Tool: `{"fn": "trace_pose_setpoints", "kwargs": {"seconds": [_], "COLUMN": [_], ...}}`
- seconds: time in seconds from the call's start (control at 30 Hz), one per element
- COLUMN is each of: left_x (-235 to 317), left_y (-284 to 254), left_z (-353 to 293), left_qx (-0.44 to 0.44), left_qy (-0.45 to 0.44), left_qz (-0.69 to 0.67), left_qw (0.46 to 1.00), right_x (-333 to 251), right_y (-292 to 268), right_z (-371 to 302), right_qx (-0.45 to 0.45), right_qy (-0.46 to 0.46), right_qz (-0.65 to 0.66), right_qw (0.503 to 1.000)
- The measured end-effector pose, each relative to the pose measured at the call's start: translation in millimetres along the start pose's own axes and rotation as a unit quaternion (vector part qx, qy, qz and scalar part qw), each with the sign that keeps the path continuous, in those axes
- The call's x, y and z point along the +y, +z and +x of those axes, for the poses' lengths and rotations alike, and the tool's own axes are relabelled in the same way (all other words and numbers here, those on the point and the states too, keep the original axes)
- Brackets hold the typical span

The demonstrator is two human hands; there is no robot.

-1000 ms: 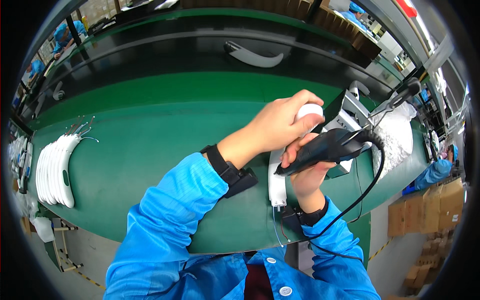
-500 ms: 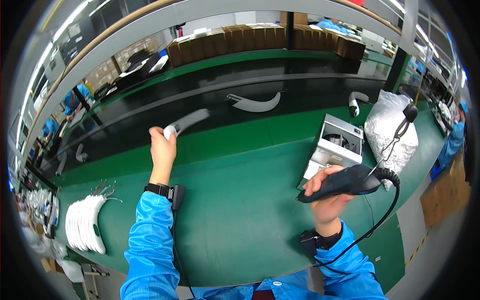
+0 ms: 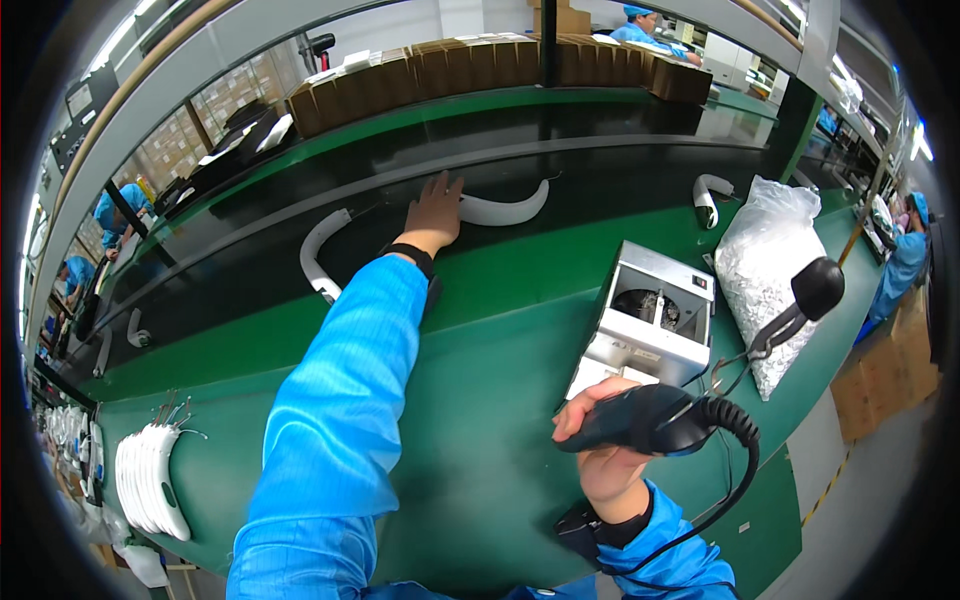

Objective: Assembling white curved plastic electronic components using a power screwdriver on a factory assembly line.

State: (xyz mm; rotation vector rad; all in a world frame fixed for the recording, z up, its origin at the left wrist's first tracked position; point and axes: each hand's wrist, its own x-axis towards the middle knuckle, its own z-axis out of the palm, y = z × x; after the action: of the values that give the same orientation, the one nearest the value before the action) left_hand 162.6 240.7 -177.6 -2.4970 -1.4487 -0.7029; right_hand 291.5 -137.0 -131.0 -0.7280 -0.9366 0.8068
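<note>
Green bench (image 3: 500, 300): white curved part (image 3: 500, 210), carried a moment ago, is now laid on the dark belt (image 3: 600, 160) under the left hand (image 3: 435, 212), fingers spread; right hand (image 3: 600, 440) is clamped on the black scanner (image 3: 640, 420).

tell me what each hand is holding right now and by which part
The right hand grips a black handheld scanner around its handle, coiled cable trailing off. The left hand holds nothing; it lies flat on the dark belt, touching one end of a white curved band.
</note>
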Motion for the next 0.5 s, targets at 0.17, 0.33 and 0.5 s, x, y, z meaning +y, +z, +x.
{"fn": "trace_pose_setpoints", "kwargs": {"seconds": [0.17, 0.33, 0.5], "left_x": [5, -14, 9], "left_y": [0, -42, -117], "left_z": [16, -1, -54], "left_qx": [-0.114, -0.203, -0.066], "left_qy": [0.031, 0.011, -0.130], "left_qz": [0.125, -0.074, -0.359], "left_qw": [0.985, 0.976, 0.922], "right_x": [6, 4, 2], "right_y": [-6, -7, -13], "right_z": [1, -2, -1], "right_qx": [-0.011, -0.024, -0.014], "right_qy": [-0.035, -0.032, -0.048], "right_qz": [0.057, 0.026, -0.021], "right_qw": [0.998, 0.999, 0.999]}}
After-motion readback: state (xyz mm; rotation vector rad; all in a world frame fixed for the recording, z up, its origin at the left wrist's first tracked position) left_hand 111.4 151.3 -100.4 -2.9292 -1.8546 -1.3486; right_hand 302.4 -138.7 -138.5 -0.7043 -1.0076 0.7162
